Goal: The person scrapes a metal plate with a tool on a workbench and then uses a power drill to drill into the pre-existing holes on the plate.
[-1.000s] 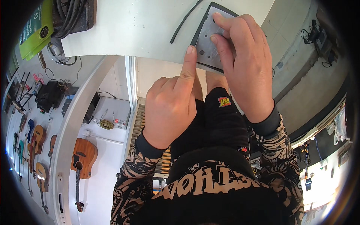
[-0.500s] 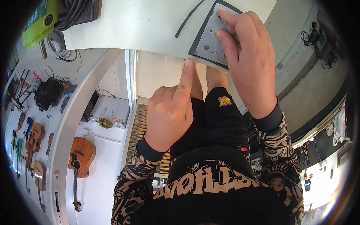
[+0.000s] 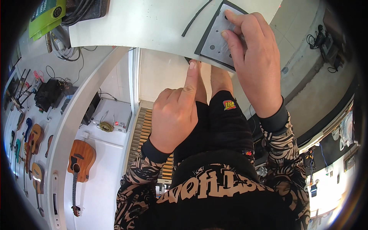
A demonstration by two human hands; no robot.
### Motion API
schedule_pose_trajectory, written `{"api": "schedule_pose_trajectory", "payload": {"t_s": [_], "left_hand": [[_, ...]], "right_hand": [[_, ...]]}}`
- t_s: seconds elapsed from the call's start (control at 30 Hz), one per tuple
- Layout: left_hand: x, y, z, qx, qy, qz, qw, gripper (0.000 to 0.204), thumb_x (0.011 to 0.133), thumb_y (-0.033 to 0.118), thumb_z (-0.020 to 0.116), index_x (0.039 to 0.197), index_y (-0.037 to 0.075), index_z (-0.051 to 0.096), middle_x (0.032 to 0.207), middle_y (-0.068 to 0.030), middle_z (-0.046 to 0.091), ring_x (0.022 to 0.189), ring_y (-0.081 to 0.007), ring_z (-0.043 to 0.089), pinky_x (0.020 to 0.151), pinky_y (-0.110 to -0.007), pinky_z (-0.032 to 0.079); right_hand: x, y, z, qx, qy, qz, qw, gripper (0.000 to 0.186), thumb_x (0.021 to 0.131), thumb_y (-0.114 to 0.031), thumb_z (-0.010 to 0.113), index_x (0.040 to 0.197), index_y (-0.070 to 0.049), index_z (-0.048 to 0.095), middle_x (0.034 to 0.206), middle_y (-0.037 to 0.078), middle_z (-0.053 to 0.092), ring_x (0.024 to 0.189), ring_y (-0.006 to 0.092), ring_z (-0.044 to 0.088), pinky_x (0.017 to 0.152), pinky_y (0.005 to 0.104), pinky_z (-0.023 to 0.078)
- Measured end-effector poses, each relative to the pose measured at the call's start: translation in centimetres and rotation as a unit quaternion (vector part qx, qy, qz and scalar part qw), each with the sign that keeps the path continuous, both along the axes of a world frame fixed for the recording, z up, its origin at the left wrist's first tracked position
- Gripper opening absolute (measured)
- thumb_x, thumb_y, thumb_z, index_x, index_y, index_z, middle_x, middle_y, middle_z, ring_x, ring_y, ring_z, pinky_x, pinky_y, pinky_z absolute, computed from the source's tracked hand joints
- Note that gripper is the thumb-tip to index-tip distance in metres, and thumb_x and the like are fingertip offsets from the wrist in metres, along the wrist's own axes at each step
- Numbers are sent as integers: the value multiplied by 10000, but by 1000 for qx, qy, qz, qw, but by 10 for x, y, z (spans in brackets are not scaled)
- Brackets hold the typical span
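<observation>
At the table's near edge, a grey metal plate (image 3: 217,36) with several round holes lies on a slightly larger black sheet (image 3: 199,48). My right hand (image 3: 256,57) is bent over the plate, its thumb and index fingertip pressing on the metal. Left of the sheet's near corner is my left hand (image 3: 174,115), index finger stretched toward the table edge and the other fingers curled. A small dark bit shows at that fingertip; whether it is pinched there I cannot make out. A thin black strip (image 3: 194,20) rests on the table, left of the plate.
The white table (image 3: 145,27) ends just beyond my left hand. At its far left are a green package (image 3: 45,19) and coiled black cable (image 3: 78,13). Below stand a white partition (image 3: 73,103), an acoustic guitar (image 3: 82,159) and several hanging instruments.
The view has shifted slightly, so the table and shelf things sit a little differently in the picture. Both hands keep nearly the same pose, and the plate stays under my right hand.
</observation>
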State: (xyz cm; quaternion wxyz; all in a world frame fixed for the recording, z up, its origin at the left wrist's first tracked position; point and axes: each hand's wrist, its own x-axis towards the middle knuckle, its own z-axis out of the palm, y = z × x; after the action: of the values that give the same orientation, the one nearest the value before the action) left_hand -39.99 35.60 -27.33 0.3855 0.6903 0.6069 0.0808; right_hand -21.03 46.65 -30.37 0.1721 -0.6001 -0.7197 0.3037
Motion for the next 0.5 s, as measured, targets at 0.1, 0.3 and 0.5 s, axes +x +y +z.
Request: {"api": "schedule_pose_trajectory", "payload": {"t_s": [0.1,0.3,0.5], "left_hand": [[1,-5,-2,16,9,1,1000,759,849,-105,625,1596,-48,504,696,-136,631,601,-290,604,635,-423,534],[-2,-5,-6,26,12,0,1000,751,866,-98,646,1601,-45,498,711,-136,635,621,-291,609,637,-431,526],[-22,17,7,98,-37,26,994,643,973,-27,673,1593,-35,506,760,-172,648,647,-291,605,646,-411,509]], "right_hand": [[0,2,0,1,0,2,1000,297,958,-42,759,1248,-39,697,941,97,607,858,274,622,768,401,519],[6,0,-9,34,3,1,999,297,938,-41,754,1230,-44,700,1001,110,634,929,325,638,822,430,531],[30,1,-2,86,-20,-67,994,512,909,-94,801,1389,-58,629,1090,140,664,1005,355,656,917,425,541]]}}
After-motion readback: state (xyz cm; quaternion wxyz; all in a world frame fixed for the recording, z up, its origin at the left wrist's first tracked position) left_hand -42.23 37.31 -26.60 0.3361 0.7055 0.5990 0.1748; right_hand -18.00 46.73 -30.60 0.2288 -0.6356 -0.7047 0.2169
